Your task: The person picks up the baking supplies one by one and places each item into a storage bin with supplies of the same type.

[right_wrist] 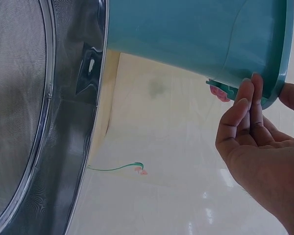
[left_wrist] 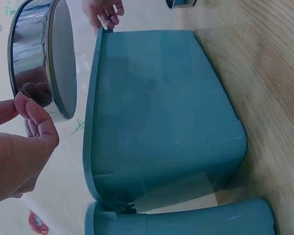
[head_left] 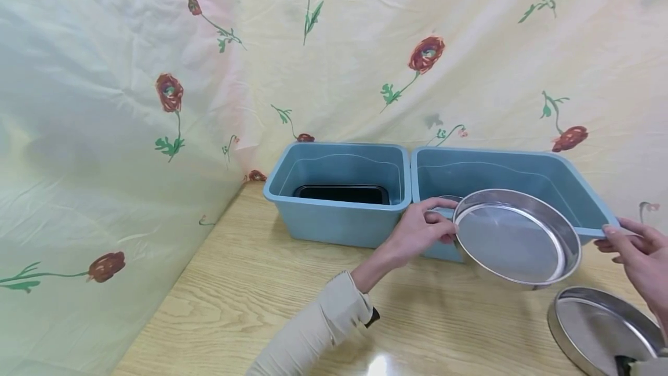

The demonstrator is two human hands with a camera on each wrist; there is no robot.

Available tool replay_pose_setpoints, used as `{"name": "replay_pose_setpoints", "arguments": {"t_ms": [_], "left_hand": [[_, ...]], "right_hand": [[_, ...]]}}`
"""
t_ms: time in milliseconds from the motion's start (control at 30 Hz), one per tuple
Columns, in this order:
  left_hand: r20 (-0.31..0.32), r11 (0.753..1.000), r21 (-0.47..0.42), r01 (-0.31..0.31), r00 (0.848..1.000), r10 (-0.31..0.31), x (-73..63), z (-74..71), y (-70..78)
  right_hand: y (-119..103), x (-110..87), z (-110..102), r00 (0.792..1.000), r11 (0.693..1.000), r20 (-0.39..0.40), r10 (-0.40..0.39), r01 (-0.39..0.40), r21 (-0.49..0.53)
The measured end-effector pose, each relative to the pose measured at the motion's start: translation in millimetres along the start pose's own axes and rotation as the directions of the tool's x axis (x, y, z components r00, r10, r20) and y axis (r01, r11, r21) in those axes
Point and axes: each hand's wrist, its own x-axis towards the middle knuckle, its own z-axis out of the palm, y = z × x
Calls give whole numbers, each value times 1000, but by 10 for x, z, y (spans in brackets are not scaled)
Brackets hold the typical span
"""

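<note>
In the head view my left hand (head_left: 417, 231) pinches the edge of a round metal sieve (head_left: 508, 242) between thumb and fingers. The sieve is tilted in the air, in front of the right blue bin (head_left: 590, 202), and overlaps its front wall. My right hand (head_left: 644, 257) grips that bin's front right corner, thumb on the rim and fingers beneath, as the right wrist view also shows. Below the right hand a second metal sieve (head_left: 563, 335) lies on the table. In the left wrist view the held sieve (left_wrist: 32, 49) stands nearly on edge.
A second blue bin (head_left: 334, 225) stands close beside the first, to its left, with a black tray-like thing (head_left: 341, 193) inside. Both stand on a wood-grain table (head_left: 224, 300). Flower-printed cloth (head_left: 339, 74) hangs behind and at the left.
</note>
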Motion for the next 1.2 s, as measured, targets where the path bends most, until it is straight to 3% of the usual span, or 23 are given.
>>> {"name": "replay_pose_setpoints", "arguments": {"t_ms": [333, 367, 567, 600, 867, 1200], "left_hand": [[-62, 1000, 12, 12, 998, -11, 54, -27, -2], [-72, 1000, 15, 15, 997, -14, 62, -28, -3], [-122, 1000, 9, 17, 992, -16, 124, -37, -10], [-128, 1000, 1, 16, 992, -16, 134, -37, -14], [-173, 999, -49, -4, 985, -5, 189, -6, -54], [-244, 997, -69, -16, 970, -2, 262, 24, -77]], "right_hand": [[113, 33, -49, 1000, 999, 24, -8, 9, -39], [229, 69, -91, 1000, 999, 28, -13, 14, -40], [104, 31, -46, 999, 998, 34, 0, 2, -61], [-17, -5, -2, 1000, 998, 30, 6, -5, -58], [297, 87, -115, 1000, 995, 18, -22, 23, -98], [22, 10, -24, 999, 994, 38, 12, -8, -107]]}}
